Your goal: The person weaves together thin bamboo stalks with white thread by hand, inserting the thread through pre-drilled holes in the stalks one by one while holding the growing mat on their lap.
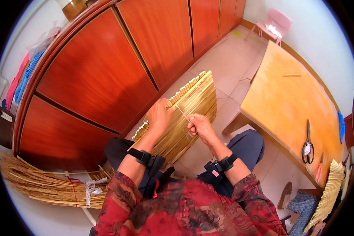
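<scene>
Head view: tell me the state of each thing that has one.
Left hand, closed over the edge of the stalk mat
Right hand, pinching the thread
Thread, drawn straight
Stalk mat, tilted, stalks packed side by side
Scissors, lying flat, blades apparently closed
Cabinet doors, shut
Straw bundle, tied
Pink chair, upright

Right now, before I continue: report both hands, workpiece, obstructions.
Left hand on edge of flat, tan straw-stalk mat. Right hand pinching thin white thread, thread straight. No obstruction seen between hands; black-handled metal scissors aside on orange-brown wooden table.
</scene>
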Demonstrator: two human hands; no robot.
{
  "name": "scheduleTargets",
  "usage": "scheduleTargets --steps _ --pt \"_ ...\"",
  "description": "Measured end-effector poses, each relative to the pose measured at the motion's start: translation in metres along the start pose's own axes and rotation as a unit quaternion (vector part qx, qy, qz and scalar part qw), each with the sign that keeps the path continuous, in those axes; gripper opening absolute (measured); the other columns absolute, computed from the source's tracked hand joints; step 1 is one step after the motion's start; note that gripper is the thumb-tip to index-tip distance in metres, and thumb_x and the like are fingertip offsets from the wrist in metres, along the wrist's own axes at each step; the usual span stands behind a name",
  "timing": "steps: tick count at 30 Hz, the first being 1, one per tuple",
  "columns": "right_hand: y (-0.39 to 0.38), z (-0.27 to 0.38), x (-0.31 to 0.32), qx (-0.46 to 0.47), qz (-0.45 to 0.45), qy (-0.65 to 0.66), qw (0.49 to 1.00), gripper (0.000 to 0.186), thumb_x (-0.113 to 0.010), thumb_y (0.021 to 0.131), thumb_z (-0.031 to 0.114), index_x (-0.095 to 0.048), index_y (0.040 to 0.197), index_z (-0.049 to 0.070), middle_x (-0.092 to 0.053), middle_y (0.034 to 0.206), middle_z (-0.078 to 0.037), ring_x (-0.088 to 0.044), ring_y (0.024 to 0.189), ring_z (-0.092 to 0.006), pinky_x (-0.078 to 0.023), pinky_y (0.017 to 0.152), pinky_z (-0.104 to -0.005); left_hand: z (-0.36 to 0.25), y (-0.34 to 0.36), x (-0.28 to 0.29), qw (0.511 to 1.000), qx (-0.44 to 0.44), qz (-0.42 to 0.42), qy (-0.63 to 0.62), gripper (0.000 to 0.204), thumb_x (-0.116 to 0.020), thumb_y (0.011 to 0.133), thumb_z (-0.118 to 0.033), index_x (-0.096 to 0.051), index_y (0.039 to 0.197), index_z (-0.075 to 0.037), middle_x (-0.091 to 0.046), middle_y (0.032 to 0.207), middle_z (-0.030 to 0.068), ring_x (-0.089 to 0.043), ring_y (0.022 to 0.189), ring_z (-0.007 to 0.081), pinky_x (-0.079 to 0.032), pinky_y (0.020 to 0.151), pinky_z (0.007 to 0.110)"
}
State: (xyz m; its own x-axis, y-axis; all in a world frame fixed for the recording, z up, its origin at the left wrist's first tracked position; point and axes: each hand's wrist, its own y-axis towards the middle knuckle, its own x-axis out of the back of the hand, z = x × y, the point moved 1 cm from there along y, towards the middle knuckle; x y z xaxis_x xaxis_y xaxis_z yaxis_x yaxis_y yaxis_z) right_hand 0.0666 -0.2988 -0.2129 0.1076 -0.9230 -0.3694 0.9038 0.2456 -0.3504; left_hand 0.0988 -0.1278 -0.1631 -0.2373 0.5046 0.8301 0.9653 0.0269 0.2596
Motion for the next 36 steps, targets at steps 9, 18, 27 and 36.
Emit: scheduleTargets --steps 9,18,27,36 --pt "-0.008 0.018 -0.017 0.375 -0.066 -0.154 0.912 0.028 -0.050 0.097 0.021 -0.063 0.086 -0.001 -0.064 0.089 -0.008 -0.058 0.088 -0.0177 -0.045 0.082 -0.0320 -0.001 0.006 0.000 0.997 0.049 0.053 0.028 0.038 -0.073 0.077 -0.030 -0.063 0.107 -0.009 -0.069 0.090 0.0174 -0.065 0.090 0.0366 -0.049 0.076 0.047" --pt "0.001 0.023 -0.037 0.279 0.064 0.044 0.957 0.029 -0.049 0.099 0.022 -0.058 0.083 -0.001 -0.057 0.078 -0.003 -0.056 0.075 -0.0118 -0.047 0.072 -0.0259 -0.007 0.007 0.009 0.996 0.072 0.052 0.023 0.044 -0.073 0.077 -0.033 -0.064 0.112 -0.007 -0.070 0.094 0.0178 -0.065 0.094 0.0355 -0.050 0.080 0.045" --pt "-0.023 0.008 -0.040 0.307 0.000 0.018 0.951 0.029 -0.050 0.100 0.023 -0.055 0.081 0.001 -0.053 0.075 -0.002 -0.053 0.070 -0.0102 -0.046 0.068 -0.0254 -0.003 0.004 0.007 0.997 0.049 0.051 0.030 0.037 -0.074 0.076 -0.033 -0.065 0.106 -0.012 -0.071 0.087 0.0123 -0.067 0.085 0.0305 -0.050 0.073 0.040" --pt "-0.004 0.027 0.003 0.269 -0.006 0.127 0.955 0.027 -0.049 0.099 0.022 -0.061 0.091 -0.001 -0.065 0.089 -0.008 -0.064 0.086 -0.0155 -0.052 0.081 -0.0286 0.017 0.020 0.015 0.987 0.011 0.158 -0.027 0.040 -0.072 0.077 -0.014 -0.063 0.116 -0.008 -0.071 0.095 0.0124 -0.068 0.089 0.0230 -0.051 0.079 0.035"
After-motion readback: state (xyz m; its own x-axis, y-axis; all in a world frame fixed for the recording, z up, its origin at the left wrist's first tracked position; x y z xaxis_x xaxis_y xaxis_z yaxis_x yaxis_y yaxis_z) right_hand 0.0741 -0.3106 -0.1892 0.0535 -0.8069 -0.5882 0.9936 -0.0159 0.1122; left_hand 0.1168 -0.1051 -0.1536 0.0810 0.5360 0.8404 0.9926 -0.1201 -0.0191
